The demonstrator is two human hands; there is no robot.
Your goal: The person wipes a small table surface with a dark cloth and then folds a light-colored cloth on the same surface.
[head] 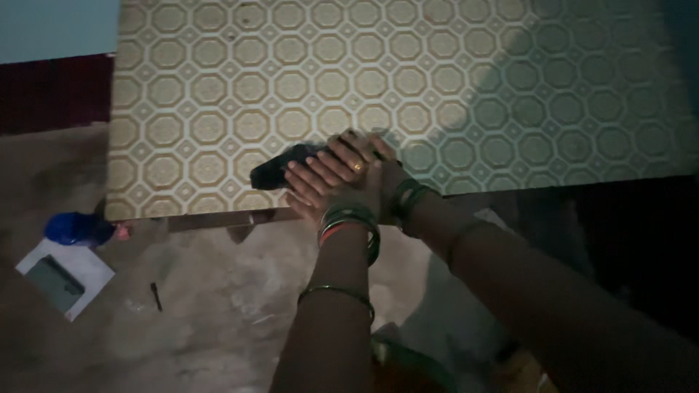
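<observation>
Basically both hands stacked flat, left hand [324, 182] over right hand [368, 164], fingers straight, pressing a dark object [280, 169] onto the patterned table [451, 80] near its front edge, gripping nothing.

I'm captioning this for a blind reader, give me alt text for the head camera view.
Two hands, the left hand laid over the right hand, press a dark cloth onto a table top patterned with octagons, in dim light. Bangles ring both wrists, and a blue object lies on the floor below.
</observation>
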